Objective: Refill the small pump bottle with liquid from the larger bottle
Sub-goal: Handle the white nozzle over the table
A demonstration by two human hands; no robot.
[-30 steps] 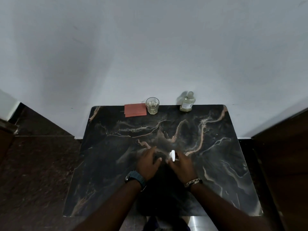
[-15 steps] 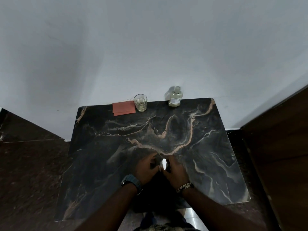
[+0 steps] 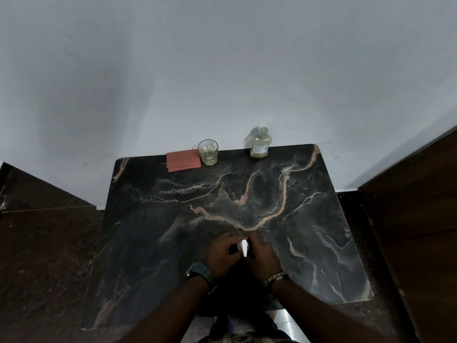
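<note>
The small pump bottle stands near the front middle of the dark marble table; only its white pump head shows, the body is hidden between my hands. My left hand wraps it from the left and my right hand closes on it from the right, fingers at the pump. The larger bottle, clear with pale yellowish liquid and a label, stands capped at the table's far edge against the wall, well beyond both hands.
A glass tumbler with pale contents stands at the far edge, left of the larger bottle. A reddish-orange folded card or cloth lies beside it. A white wall rises behind; a dark wooden panel is at the right.
The white pump head has turned, its spout now pointing toward me, with both hands staying closed around the bottle. The camera view has shifted, so the table sits differently in frame.
</note>
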